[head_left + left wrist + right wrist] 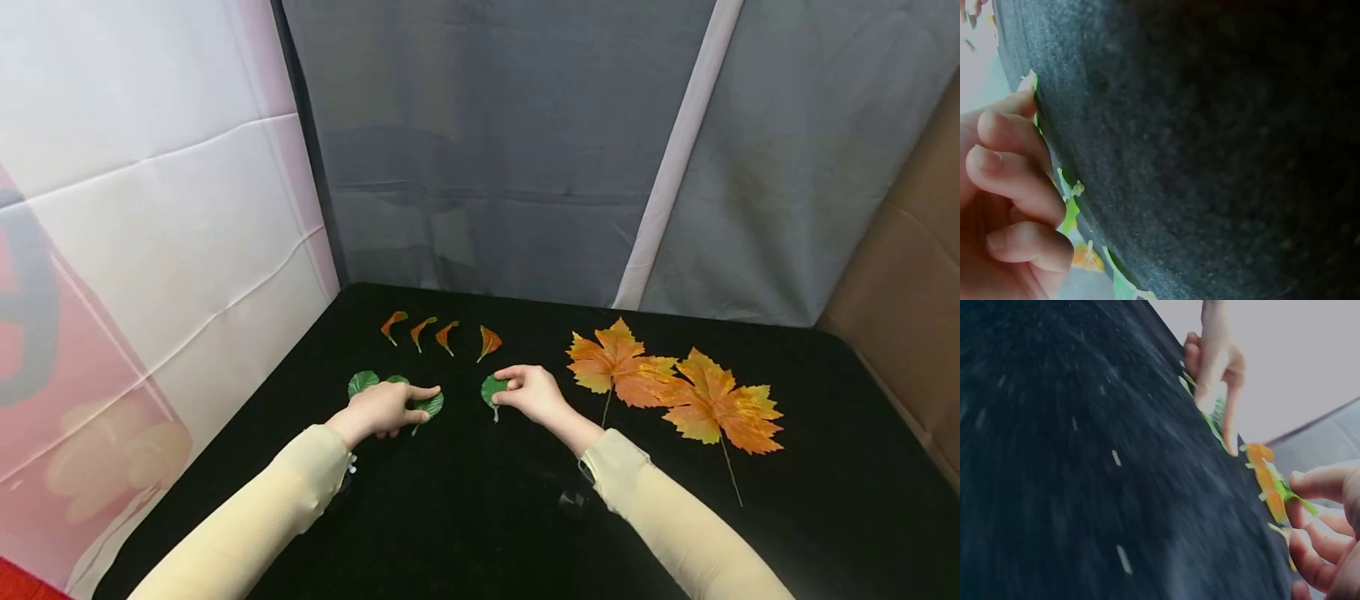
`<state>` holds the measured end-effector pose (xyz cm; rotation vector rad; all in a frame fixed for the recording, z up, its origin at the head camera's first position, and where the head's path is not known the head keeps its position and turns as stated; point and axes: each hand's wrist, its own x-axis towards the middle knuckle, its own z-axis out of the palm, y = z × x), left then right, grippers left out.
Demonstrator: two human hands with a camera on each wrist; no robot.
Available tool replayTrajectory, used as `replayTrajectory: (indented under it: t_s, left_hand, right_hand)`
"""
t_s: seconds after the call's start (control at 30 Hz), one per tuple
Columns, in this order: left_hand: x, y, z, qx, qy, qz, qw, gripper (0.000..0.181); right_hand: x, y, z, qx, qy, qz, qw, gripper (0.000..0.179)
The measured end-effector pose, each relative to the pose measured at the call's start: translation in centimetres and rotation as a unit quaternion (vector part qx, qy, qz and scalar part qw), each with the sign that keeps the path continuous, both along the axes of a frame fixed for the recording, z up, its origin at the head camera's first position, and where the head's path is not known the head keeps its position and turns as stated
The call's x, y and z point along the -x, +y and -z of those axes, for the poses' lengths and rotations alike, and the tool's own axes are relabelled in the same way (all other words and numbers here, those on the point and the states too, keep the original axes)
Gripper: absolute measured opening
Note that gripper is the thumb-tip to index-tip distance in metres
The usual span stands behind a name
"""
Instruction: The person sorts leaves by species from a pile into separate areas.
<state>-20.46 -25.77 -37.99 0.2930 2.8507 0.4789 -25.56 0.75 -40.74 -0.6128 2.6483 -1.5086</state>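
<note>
In the head view, my left hand (380, 407) is over a row of small green leaves. Its thumb and forefinger hold the rightmost green leaf (431, 406) of that row against the black surface. Left of it, another green leaf (362, 382) lies flat, and one between them (397, 380) is partly hidden behind the hand. To the right, my right hand (534, 393) pinches a separate green leaf (491, 389) between thumb and forefinger, its pale stem hanging toward me. The right wrist view shows this leaf (1297, 499) at the fingertips.
Several small curled orange leaves (444, 337) lie in a row farther back on the black tabletop (465, 517). Two large orange-yellow maple leaves (618, 358) with thin stems lie on the right. Grey cloth (487, 167) hangs behind, with a white printed panel (187, 167) at left.
</note>
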Motion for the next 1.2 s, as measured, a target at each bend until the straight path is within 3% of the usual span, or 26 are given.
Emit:
replayTrajectory:
  t_s: [0.37,0.6,1.0,1.2]
  left_hand:
    - [0.4,0.2,-0.1,0.002,-0.008,-0.006,0.9999,0.051]
    - [0.4,0.4,-0.3,0.002,-0.007,-0.002,1.0000,0.051]
    - [0.3,0.2,0.1,-0.001,-0.009,-0.007,0.9999,0.052]
    - [0.2,0.1,0.2,0.018,0.009,-0.003,0.9998,0.052]
  right_hand:
    - [-0.9,-4.2,0.9,-0.067,0.035,0.024,0.9968,0.035]
    - [-1.3,-5.4,0.9,-0.114,0.052,0.010,0.9920,0.038]
    - [-1.4,-5.7,0.8,-0.249,0.106,-0.034,0.9622,0.050]
    - [-1.7,-5.6,0.7,-0.288,0.124,-0.048,0.9484,0.053]
